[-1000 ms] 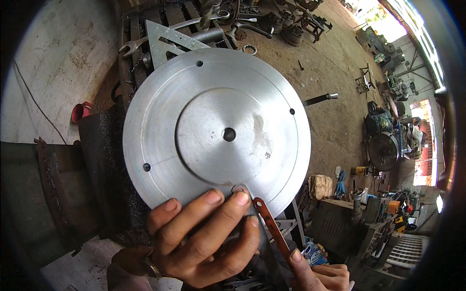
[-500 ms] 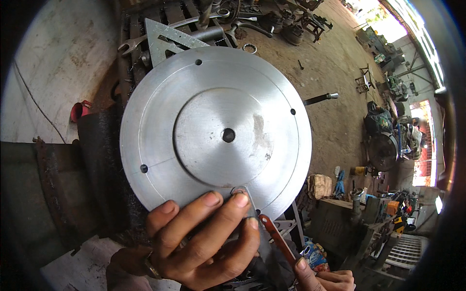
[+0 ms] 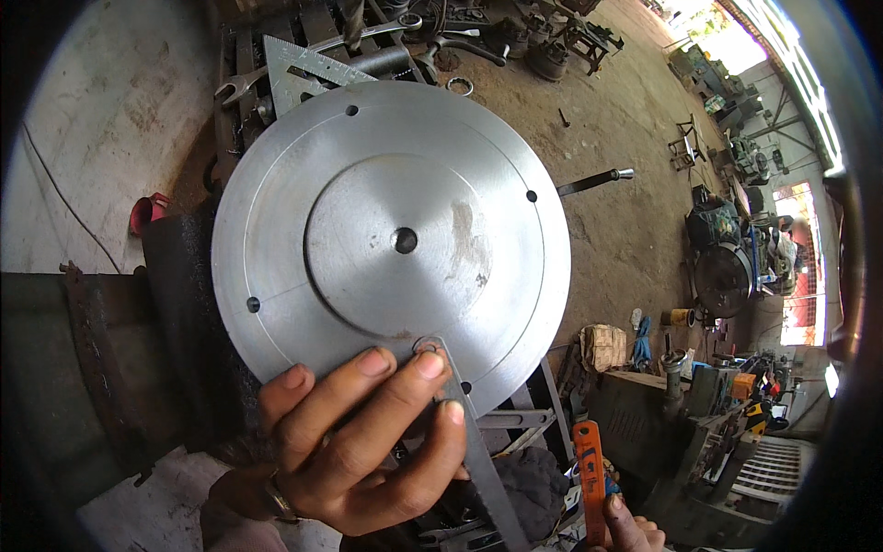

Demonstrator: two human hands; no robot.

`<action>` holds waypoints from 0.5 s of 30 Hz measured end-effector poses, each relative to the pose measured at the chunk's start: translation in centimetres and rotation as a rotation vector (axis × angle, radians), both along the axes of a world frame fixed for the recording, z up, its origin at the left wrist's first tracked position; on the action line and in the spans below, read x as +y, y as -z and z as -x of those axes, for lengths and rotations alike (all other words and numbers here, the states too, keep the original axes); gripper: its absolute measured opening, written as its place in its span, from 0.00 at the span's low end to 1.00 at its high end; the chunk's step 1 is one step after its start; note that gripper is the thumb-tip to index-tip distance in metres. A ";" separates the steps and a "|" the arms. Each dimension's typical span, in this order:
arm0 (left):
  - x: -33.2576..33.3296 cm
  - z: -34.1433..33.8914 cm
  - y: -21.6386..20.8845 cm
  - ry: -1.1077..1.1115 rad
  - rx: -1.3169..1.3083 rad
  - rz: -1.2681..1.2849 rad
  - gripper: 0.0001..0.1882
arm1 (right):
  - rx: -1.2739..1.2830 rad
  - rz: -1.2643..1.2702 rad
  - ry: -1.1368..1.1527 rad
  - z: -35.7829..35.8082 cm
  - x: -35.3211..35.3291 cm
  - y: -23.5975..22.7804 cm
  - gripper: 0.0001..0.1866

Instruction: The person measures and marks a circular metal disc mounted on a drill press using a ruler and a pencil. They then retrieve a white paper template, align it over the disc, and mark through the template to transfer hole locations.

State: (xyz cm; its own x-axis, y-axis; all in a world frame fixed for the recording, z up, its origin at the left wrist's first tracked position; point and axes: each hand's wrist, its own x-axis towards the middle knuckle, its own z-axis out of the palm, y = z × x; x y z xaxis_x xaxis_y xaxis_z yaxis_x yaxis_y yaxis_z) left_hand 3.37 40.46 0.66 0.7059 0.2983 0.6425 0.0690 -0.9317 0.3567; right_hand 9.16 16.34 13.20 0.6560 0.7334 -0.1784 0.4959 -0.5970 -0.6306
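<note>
- Holding grey strip [image 3: 489, 488] across near edge of metal disc [image 3: 395, 129]: L hand [image 3: 368, 437]
- R hand [image 3: 632, 534] w/ orange strip [image 3: 589, 465] gripped, off disc's near-R edge

Daylight glares from 2 spots at right, an opening [image 3: 722, 28] and a window [image 3: 802, 308], while a soft sheen fans across a metal disc [image 3: 368, 244]. Shadow dims the lower left; fisheye distortion bends straight edges near the blackened rim.
</note>
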 end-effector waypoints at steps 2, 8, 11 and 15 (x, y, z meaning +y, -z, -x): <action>0.0 -0.3 0.1 0.005 -0.046 -0.011 0.05 | 0.200 -0.106 0.076 0.7 -1.0 1.1 0.41; 0.6 -0.1 0.1 0.073 -0.075 -0.059 0.04 | 0.572 -0.233 0.210 3.2 -1.1 4.7 0.61; 0.3 0.5 0.4 0.121 -0.084 -0.026 0.03 | 0.339 -0.232 0.136 3.3 -0.7 5.4 0.55; -0.4 1.2 1.7 0.170 -0.232 -0.075 0.04 | 0.357 -0.277 0.062 3.6 -1.1 6.0 0.46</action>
